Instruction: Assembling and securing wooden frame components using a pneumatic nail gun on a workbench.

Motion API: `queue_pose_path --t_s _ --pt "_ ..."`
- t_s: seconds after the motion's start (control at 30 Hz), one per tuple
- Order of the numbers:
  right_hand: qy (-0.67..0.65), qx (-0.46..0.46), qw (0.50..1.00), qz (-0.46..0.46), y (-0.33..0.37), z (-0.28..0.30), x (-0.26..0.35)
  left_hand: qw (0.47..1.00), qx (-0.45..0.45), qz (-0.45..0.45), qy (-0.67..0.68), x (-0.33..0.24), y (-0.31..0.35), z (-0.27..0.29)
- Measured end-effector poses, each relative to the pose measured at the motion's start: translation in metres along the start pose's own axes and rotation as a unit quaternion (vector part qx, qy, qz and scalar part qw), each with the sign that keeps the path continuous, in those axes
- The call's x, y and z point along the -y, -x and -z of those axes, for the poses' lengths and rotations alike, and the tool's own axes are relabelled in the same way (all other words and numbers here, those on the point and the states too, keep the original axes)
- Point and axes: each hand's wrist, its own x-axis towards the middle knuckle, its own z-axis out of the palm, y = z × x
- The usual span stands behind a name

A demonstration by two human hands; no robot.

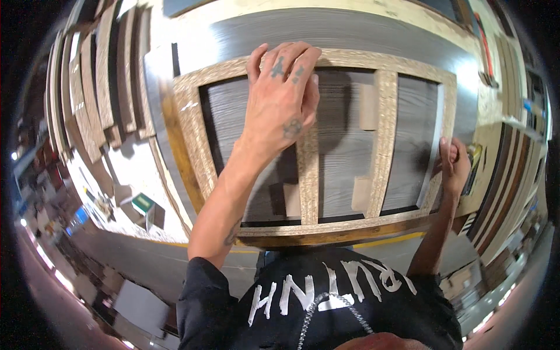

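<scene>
A rectangular particleboard frame (pixel 385 116) with crosswise dividers lies in front of me on a grey wood-grain panel (pixel 344 105). Small light blocks (pixel 367 108) sit against the dividers. My left hand (pixel 283 93) reaches to the far rail, its fingers curled over it near the top of one divider. What its fingertips press on is hidden under the hand. My right hand (pixel 456 163) is closed on the right side rail, with the fingers at its outer edge and the thumb toward the inside.
Long strips of board (pixel 96 81) are stacked on the left, and more strips (pixel 496 181) stand at the right. A green box (pixel 143 203) rests on the white surface at the left. A red-handled tool (pixel 485 55) lies at the far right. Yellow floor lines run near the bench.
</scene>
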Motion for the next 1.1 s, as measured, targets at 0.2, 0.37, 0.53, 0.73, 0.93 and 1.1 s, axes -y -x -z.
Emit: queue_pose_path --t_s 0.2,0.37,0.53,0.73,0.93,1.1 --pt "0.22 -0.077 0.968 0.095 -0.004 -0.003 -0.018 0.993 0.094 0.06 -0.027 -0.055 -0.03 -0.04" --pt "0.263 -0.036 0.961 0.079 -0.001 0.002 0.002 0.975 0.089 0.202 -0.022 0.014 -0.025 -0.01" --pt "0.256 -0.05 0.961 0.09 -0.007 -0.001 -0.005 0.986 0.084 0.094 -0.106 0.02 -0.001 -0.003" --pt "0.37 -0.041 0.926 0.069 -0.013 -0.004 -0.01 0.968 0.058 0.175 -0.171 -0.038 0.055 -0.028" --pt "0.312 -0.02 0.946 0.085 -0.01 0.0 -0.006 0.963 0.04 0.243 -0.108 -0.036 0.065 -0.03" --pt "0.287 0.029 0.957 0.029 -0.008 -0.004 0.002 0.967 0.05 0.223 -0.112 -0.03 0.079 -0.034"
